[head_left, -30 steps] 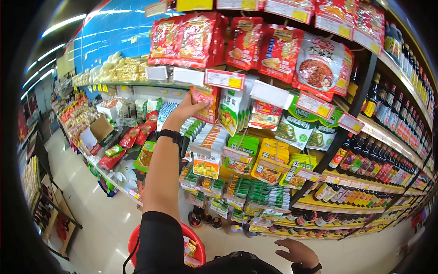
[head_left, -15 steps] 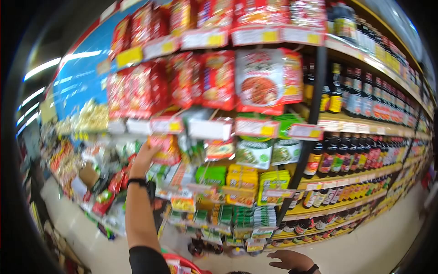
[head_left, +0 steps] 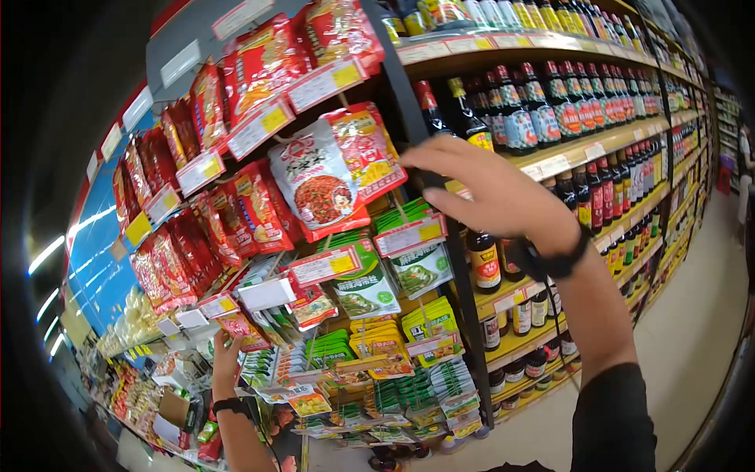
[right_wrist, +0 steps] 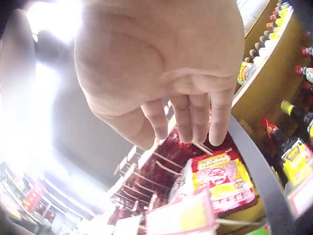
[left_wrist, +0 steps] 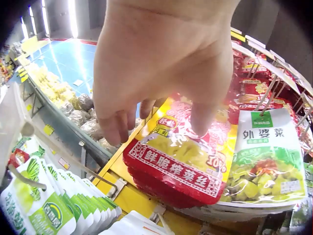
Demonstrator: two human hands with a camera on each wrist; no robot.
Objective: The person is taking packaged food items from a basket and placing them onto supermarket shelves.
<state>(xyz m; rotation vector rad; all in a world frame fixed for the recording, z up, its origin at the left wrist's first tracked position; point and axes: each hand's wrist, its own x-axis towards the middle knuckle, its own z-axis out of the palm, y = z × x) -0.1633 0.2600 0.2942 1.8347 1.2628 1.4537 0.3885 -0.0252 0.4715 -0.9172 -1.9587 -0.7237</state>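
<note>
My left hand is at the lower left of the rack, gripping a red-and-yellow pickled mustard packet. In the left wrist view its thumb lies over the packet's front, while the fingers bend at the left edge. A white-and-green pickled vegetable packet hangs right beside it. Raised at the right, my right hand has its fingers extended and holds nothing. Its fingertips are near a hanging red-and-yellow packet, next to a white pouch with a bowl picture.
Red packets hang in rows on hooks with price tags. Green pouches and yellow packets hang lower. A dark upright post divides the rack from shelves of sauce bottles. Floor shows at the right.
The head view has swung right and tilted, bringing more bottle shelves in. My right hand has risen from low in front to the hanging packets. My left hand stays at the mustard packet.
</note>
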